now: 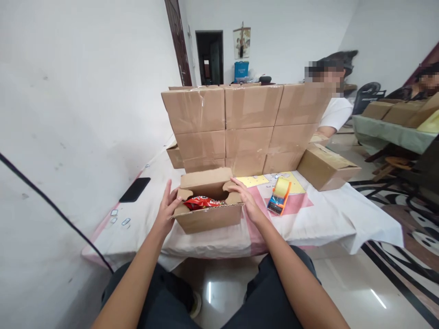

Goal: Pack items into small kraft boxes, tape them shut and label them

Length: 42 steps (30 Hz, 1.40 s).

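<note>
An open cardboard box [209,220] stands at the near edge of the table, right in front of me. Red shiny packets [203,202] lie inside it; how deep they go is hidden. My left hand [166,210] grips the box's left end, thumb by the small side flap. On the opposite end, my right hand [247,201] holds the right side flap [233,197] with its fingertips. The long back flap [206,177] stands up. To the right of the box lies a tape dispenser [279,196] with a yellowish roll and an orange frame.
Taped cardboard boxes [249,107] are stacked like a wall behind the open box. Another box [327,167] sits at the right. A black phone [135,189] lies at left on the tablecloth [212,246]. A person [338,112] is behind the stack; another sits far right.
</note>
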Available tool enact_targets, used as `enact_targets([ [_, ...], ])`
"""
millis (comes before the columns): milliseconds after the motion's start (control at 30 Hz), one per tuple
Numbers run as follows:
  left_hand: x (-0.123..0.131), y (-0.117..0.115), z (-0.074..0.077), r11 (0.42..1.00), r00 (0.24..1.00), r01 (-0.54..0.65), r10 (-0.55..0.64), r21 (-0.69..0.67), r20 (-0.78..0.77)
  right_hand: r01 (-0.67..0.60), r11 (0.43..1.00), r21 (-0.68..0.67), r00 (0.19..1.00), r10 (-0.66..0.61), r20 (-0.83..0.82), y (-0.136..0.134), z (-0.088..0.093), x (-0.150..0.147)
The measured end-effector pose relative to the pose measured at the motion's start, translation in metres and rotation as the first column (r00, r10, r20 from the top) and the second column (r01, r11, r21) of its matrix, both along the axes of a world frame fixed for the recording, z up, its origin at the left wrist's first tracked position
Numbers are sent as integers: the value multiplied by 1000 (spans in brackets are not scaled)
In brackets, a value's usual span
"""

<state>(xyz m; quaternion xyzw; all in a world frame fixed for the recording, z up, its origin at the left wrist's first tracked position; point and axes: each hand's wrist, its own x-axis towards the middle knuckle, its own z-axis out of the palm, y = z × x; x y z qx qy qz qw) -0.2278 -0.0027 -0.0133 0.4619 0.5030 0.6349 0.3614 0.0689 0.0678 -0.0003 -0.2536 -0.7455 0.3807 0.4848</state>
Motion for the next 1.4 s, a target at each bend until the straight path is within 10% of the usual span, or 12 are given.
enact_targets([
  [433,6,6,1,983,991,-47,68,176,-116,-17,996,85,999,15,34,3,-9,10],
  [767,4,-6,7,990,987,35,-12,138,-161,202,930,-305,971,-231,-60,2,-8,-26],
  [1100,17,-12,21,999,928,-10,27,48,-372,375,925,66,927,-376,-4,-12,-7,-32],
  [1400,20,-8,14,997,921,-43,66,70,-384,386,913,134,914,-398,76,-13,-6,-30],
])
